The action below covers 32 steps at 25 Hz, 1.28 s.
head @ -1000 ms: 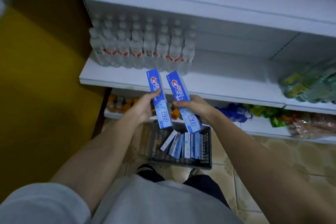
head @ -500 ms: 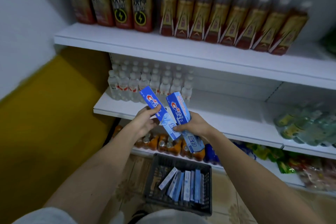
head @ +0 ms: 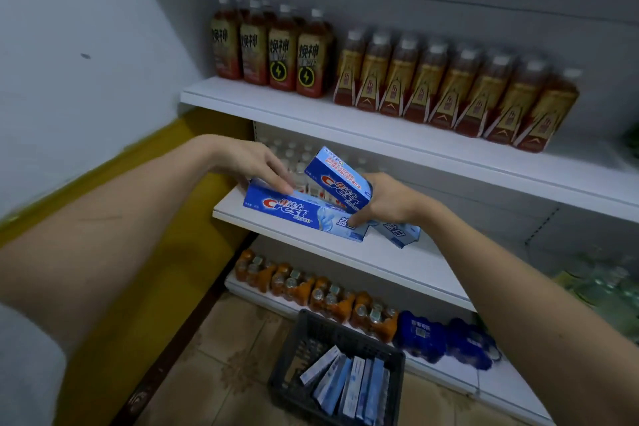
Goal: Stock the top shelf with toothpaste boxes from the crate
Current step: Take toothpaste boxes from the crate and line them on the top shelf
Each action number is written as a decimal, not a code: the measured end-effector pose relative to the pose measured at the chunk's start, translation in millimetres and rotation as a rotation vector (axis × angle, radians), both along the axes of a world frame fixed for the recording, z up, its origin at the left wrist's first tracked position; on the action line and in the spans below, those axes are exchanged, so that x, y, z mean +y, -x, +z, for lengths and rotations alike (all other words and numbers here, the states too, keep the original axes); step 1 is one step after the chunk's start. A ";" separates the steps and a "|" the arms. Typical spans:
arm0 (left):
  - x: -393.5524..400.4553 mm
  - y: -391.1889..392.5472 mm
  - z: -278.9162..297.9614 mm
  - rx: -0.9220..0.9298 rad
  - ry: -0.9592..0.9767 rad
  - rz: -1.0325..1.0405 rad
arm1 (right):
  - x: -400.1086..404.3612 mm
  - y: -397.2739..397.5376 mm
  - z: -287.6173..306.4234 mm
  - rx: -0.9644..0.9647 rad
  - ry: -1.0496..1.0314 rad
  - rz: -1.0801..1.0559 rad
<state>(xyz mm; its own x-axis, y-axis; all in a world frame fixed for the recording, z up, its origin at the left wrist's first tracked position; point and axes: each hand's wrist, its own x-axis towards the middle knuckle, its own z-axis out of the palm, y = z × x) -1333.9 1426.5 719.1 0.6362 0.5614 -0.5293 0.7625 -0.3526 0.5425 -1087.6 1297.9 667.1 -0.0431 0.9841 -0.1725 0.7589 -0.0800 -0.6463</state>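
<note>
While the left hand point(head: 254, 162) pinches one blue cardboard toothpaste box point(head: 304, 214), the right hand point(head: 390, 202) grips another blue box point(head: 340, 180) above the black plastic crate point(head: 311, 335).

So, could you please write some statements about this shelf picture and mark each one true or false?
1. Each hand holds one toothpaste box. True: the left hand holds the lower box and the right hand holds the upper box.
2. The crate is empty. False: the crate on the floor has several boxes in it.
3. Brown drink bottles stand on the shelf above the hands. True.
4. The crate stands on a shelf. False: it stands on the tiled floor.
</note>
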 end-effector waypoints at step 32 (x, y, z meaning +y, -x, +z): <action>115.6 81.2 290.7 -0.226 -0.717 0.037 | 81.3 54.5 325.3 -0.428 -0.319 -0.288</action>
<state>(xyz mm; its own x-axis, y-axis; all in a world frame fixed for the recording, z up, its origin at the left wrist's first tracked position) -1415.0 1542.1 1009.9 0.6597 0.7427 0.1152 0.6783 -0.6544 0.3343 -1142.1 1379.2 992.4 0.2409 0.9518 0.1897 0.9334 -0.1737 -0.3139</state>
